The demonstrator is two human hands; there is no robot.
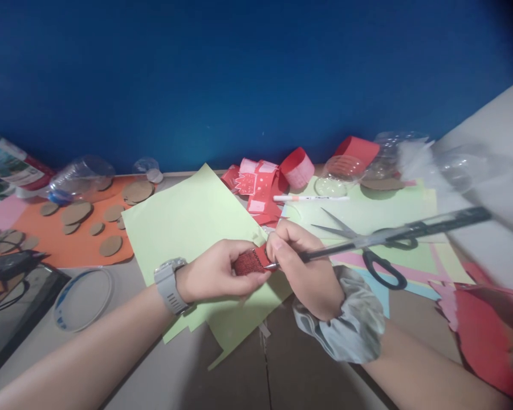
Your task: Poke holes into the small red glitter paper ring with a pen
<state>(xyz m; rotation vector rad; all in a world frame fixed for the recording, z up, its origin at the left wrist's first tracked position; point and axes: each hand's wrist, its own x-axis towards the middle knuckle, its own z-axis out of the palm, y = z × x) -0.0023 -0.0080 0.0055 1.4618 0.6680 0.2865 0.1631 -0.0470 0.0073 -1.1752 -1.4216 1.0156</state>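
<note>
My left hand (228, 267), with a grey watch at the wrist, grips a small red piece (248, 262) covered in dark markings. A long black pen (329, 250) is pinched in my right hand (301, 262), its tip touching the right side of the red piece. Around my right wrist is a grey-green scrunchie. Beneath both hands lie light green paper sheets (188, 210). Black-handled scissors (374, 250) lie to the right, partly behind the pen.
Cardboard discs (111, 245) lie on orange paper (85, 250) at left, near a tape roll (58, 307). Red paper pieces (263, 188), a white marker (310, 198) and clear plastic containers (342, 171) stand behind. A blue panel (239, 85) rises at the back.
</note>
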